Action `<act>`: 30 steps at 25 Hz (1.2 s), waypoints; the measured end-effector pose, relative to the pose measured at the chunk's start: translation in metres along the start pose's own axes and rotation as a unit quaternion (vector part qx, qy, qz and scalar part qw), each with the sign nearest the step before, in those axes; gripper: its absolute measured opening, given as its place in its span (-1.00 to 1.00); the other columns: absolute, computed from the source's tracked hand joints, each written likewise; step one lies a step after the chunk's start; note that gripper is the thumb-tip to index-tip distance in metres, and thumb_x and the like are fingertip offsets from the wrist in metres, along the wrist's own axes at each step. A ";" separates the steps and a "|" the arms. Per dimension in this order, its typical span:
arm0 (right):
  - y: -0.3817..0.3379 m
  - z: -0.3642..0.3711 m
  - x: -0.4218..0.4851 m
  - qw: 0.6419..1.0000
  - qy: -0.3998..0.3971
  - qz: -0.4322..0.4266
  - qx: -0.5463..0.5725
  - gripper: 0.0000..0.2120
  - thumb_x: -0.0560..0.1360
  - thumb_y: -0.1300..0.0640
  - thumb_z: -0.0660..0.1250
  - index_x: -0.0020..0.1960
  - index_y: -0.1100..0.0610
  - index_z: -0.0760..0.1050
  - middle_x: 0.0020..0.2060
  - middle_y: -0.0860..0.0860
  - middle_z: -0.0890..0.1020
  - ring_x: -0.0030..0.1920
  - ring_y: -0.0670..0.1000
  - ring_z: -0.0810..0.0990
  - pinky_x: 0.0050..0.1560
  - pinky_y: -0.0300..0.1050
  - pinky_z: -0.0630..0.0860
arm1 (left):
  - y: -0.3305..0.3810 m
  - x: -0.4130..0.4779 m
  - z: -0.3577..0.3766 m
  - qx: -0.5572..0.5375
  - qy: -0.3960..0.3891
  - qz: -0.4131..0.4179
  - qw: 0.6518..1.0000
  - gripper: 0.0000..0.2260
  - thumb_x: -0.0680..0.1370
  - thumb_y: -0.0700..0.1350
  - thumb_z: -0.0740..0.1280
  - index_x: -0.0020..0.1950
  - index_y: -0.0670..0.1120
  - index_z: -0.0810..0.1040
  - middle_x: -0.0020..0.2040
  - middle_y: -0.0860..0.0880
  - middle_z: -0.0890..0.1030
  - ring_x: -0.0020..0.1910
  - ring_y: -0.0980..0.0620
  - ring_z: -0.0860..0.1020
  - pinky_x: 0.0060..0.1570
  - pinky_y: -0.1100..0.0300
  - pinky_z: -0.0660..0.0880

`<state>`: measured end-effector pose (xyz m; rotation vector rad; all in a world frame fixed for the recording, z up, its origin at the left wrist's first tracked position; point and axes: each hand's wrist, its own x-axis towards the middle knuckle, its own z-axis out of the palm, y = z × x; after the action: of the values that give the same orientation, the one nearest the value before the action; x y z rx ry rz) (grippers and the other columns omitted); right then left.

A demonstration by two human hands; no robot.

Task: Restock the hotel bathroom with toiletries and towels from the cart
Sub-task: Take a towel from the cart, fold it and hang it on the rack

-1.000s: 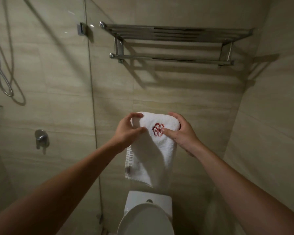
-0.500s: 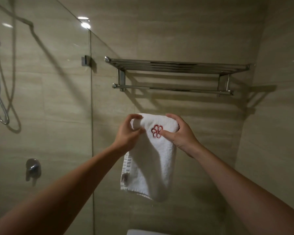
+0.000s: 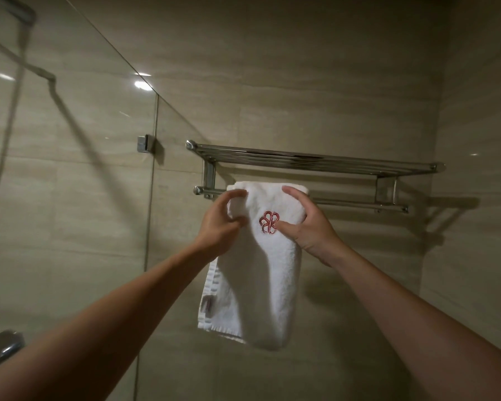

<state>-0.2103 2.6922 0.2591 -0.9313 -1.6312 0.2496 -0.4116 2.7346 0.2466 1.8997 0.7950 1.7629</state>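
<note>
Fingers of left hand and right hand pinch the white towel, its top hiding part of the rail.

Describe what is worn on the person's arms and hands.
Nothing shows. The left hand and right hand are ungloved, with no rings, watch or bracelet visible. The left forearm and right forearm are bare to the frame edge, no sleeves in view.
</note>
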 end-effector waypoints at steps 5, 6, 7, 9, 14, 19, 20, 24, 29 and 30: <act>-0.008 0.015 0.035 0.997 0.024 -0.043 -0.053 -0.34 0.39 0.33 0.48 0.42 -0.03 0.44 0.32 -0.01 0.43 0.31 -0.07 0.48 0.37 -0.16 0.43 | -0.006 0.039 -0.008 0.052 0.010 0.041 0.998 -0.49 0.46 -0.38 0.40 0.35 0.01 0.52 0.30 0.04 0.55 0.26 0.02 0.54 0.31 0.05 0.50; -0.006 0.017 0.041 0.996 0.024 -0.051 -0.065 -0.34 0.40 0.35 0.48 0.42 -0.02 0.43 0.31 -0.01 0.42 0.32 -0.06 0.47 0.36 -0.18 0.42 | -0.008 0.045 -0.009 0.063 0.012 0.044 0.997 -0.49 0.47 -0.39 0.39 0.35 0.02 0.52 0.30 0.06 0.55 0.27 0.03 0.53 0.29 0.15 0.50; -0.004 0.020 0.048 0.995 0.023 -0.061 -0.082 -0.34 0.40 0.36 0.46 0.43 -0.01 0.42 0.30 -0.01 0.41 0.33 -0.05 0.46 0.35 -0.22 0.40 | -0.010 0.051 -0.011 0.073 0.013 0.049 0.996 -0.48 0.47 -0.40 0.38 0.35 0.02 0.52 0.29 0.08 0.54 0.26 0.04 0.52 0.21 0.32 0.49; 0.001 0.026 0.061 0.989 0.013 -0.071 -0.127 -0.34 0.44 0.37 0.40 0.46 0.00 0.37 0.32 0.03 0.34 0.35 -0.02 0.42 0.23 -0.38 0.35 | -0.013 0.059 -0.013 0.092 0.017 0.059 0.994 -0.46 0.48 -0.45 0.33 0.35 0.02 0.52 0.25 0.11 0.51 0.17 0.10 0.53 -0.05 0.58 0.42; 0.013 0.042 0.088 0.972 -0.042 -0.059 -0.224 -0.32 0.51 0.29 0.31 0.53 -0.08 0.17 0.53 0.11 0.03 0.50 0.09 0.28 0.13 -0.28 0.34 | -0.030 0.079 -0.012 0.126 0.002 0.045 0.991 -0.42 0.51 -0.43 0.32 0.44 0.05 0.43 0.38 -0.03 0.51 0.32 0.02 0.49 0.06 0.35 0.43; 0.017 0.051 0.110 0.955 -0.047 -0.083 -0.282 -0.37 0.51 0.24 0.33 0.49 0.00 0.15 0.34 0.06 0.16 0.23 0.18 0.48 0.05 -0.16 0.37 | -0.041 0.097 -0.012 0.151 -0.017 0.056 0.987 -0.39 0.51 -0.32 0.35 0.50 0.06 0.33 0.41 0.00 0.48 0.32 -0.02 0.48 0.15 0.23 0.42; 0.020 0.052 0.113 0.951 -0.050 -0.081 -0.294 -0.38 0.50 0.21 0.34 0.47 0.01 0.14 0.30 0.05 0.17 0.18 0.21 0.50 0.05 -0.13 0.39 | -0.042 0.102 -0.013 0.163 -0.022 0.058 0.985 -0.41 0.51 -0.30 0.35 0.50 0.06 0.33 0.40 -0.01 0.49 0.31 -0.05 0.49 0.21 0.14 0.45; 0.032 0.053 0.131 0.953 -0.067 0.002 -0.296 -0.31 0.49 -0.07 0.34 0.45 -0.15 -0.02 0.43 0.09 0.23 0.33 0.33 0.41 0.33 0.16 0.40 | -0.044 0.116 -0.016 0.217 -0.053 0.044 0.974 -0.41 0.48 -0.18 0.28 0.52 0.02 0.29 0.41 -0.09 0.49 0.36 -0.19 0.41 0.45 -0.22 0.21; 0.035 0.056 0.158 0.942 -0.086 0.078 -0.316 -0.23 0.55 -0.26 0.23 0.57 -0.16 -0.14 0.57 0.19 0.15 0.57 0.33 -0.06 0.54 0.21 0.01 | -0.043 0.138 -0.018 0.269 -0.117 0.018 0.956 -0.28 0.33 0.00 0.11 0.53 -0.02 0.22 0.40 -0.13 0.49 0.43 -0.18 0.37 0.51 -0.25 -0.10; 0.037 0.056 0.161 0.937 -0.094 0.093 -0.323 -0.23 0.54 -0.29 0.21 0.58 -0.17 -0.14 0.59 0.17 0.11 0.57 0.33 -0.12 0.54 0.22 0.00 | -0.043 0.141 -0.018 0.282 -0.127 0.009 0.951 -0.29 0.33 0.01 0.09 0.52 -0.03 0.23 0.39 -0.14 0.49 0.44 -0.18 0.37 0.51 -0.24 -0.13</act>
<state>-0.2450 2.8437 0.3374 -1.6061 -1.8378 -0.0884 -0.4305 2.8589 0.3257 2.4325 1.2802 1.3439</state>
